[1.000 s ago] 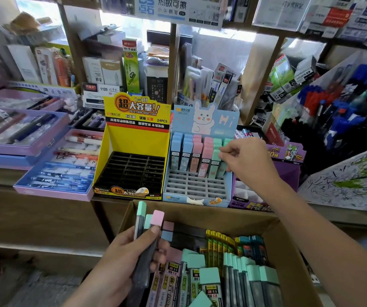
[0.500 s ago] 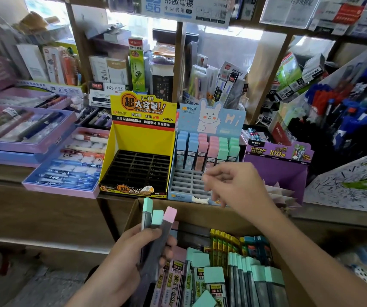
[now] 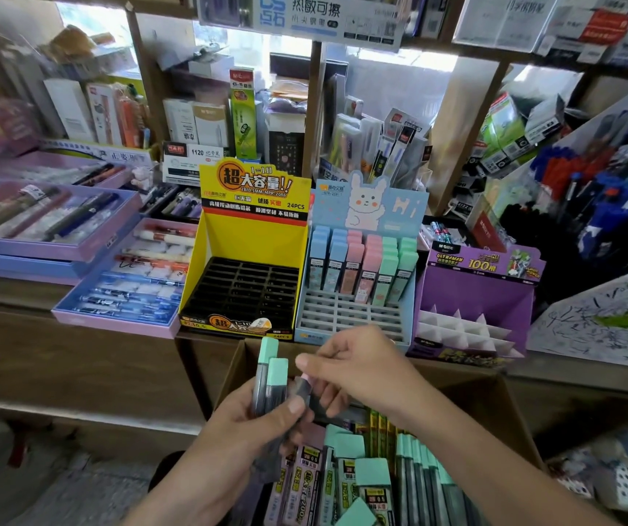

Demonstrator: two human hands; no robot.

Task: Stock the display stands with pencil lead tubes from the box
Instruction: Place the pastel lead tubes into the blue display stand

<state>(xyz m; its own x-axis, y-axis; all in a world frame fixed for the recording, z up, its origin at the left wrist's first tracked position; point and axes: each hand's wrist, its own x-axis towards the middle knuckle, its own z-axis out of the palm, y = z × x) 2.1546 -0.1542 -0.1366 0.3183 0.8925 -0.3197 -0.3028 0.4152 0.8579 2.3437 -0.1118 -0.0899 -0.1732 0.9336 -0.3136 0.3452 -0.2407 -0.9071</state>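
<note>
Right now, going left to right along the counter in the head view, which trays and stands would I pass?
Pink-edged pen tray → yellow stand → blue rabbit stand → purple stand.

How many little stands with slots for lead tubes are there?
3, side by side: yellow cardboard stand left, blue bunny cardboard stand middle, purple cardboard stand right.

We see a yellow display stand (image 3: 246, 237) with a black grid tray (image 3: 246, 294), and a pale blue stand (image 3: 411, 210) printed with a white rabbit (image 3: 365, 203), its lead tubes (image 3: 361, 267) capped blue, pink and mint. The purple stand (image 3: 475, 290) has white dividers (image 3: 456, 332). Our held tubes (image 3: 272, 377) are dark grey, capped mint and pink; the box (image 3: 494, 408) is brown.
</note>
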